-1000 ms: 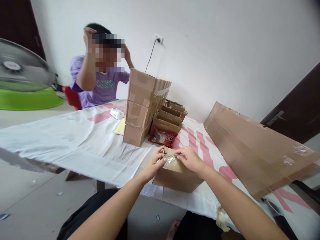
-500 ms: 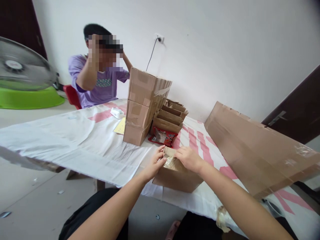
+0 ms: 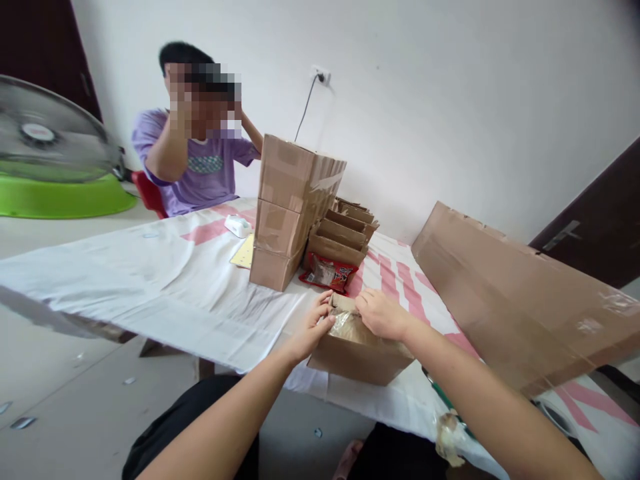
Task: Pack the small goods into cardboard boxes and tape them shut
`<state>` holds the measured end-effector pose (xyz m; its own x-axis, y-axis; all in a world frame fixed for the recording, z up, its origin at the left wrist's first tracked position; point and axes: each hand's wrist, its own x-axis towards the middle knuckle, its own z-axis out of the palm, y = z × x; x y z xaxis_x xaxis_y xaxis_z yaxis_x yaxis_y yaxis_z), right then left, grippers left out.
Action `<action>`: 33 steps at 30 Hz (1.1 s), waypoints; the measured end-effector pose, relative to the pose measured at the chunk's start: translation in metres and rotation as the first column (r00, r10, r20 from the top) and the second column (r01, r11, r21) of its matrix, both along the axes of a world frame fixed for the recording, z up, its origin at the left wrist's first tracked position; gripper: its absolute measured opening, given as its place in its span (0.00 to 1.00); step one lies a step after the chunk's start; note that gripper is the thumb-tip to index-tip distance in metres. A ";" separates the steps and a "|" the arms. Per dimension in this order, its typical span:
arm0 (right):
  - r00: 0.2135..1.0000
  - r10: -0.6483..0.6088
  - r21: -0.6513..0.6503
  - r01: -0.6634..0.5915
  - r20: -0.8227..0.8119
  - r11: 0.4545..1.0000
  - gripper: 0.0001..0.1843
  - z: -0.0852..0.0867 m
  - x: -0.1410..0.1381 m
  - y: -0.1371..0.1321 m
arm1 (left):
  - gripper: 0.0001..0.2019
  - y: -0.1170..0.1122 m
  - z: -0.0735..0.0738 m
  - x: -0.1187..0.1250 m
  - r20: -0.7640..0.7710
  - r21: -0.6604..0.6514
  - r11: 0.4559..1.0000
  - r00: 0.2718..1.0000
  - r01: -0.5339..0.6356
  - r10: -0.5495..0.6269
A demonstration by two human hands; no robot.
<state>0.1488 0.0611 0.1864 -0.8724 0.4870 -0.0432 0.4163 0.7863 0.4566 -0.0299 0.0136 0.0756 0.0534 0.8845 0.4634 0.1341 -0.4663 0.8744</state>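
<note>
A small cardboard box [image 3: 357, 363] sits near the table's front edge before me, its top partly covered by shiny clear tape [image 3: 345, 325]. My left hand [image 3: 317, 327] grips the box's left side, fingers along the rim and thumb over the top. My right hand [image 3: 379, 313] has its fingers curled over the far right part of the top, closed on the flap [image 3: 343, 303]; whether the fingertips also pinch tape is hidden. Just beyond the hands lies a red printed plastic packet [image 3: 330, 273].
Taped boxes [image 3: 280, 213] stand stacked beyond my left hand, with open boxes [image 3: 345, 230] beside them. A large carton [image 3: 520, 300] occupies the right. A tape roll [image 3: 555, 417] lies at front right. Across the table [image 3: 150, 293] sits a person in purple [image 3: 200, 167]; a fan [image 3: 45, 133] stands left.
My right hand has shifted slightly, its fingers more curled at the box top. The view has moved a little, and a green object now shows beneath my right forearm.
</note>
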 end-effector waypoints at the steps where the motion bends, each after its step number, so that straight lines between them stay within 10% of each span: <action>1: 1.000 0.009 -0.003 -0.009 -0.011 1.000 0.09 0.000 0.002 0.001 | 0.14 0.000 0.000 0.000 0.004 0.001 1.000 1.000 0.001 -0.001; 14: 0.984 0.136 0.009 -0.136 -0.118 0.991 0.08 -0.002 0.020 0.006 | 0.13 0.002 0.000 0.000 0.014 0.007 1.000 1.000 0.013 -0.013; 22: 0.871 -0.021 -0.116 -0.041 -0.490 0.992 0.07 0.004 0.067 -0.012 | 0.12 -0.003 -0.001 0.003 -0.017 0.115 0.982 0.988 -0.148 0.151; 33: 0.725 -0.304 -0.389 0.054 -0.619 0.920 0.05 -0.004 0.039 -0.038 | 0.11 -0.012 0.004 0.013 -0.024 0.263 0.895 0.925 -0.361 0.380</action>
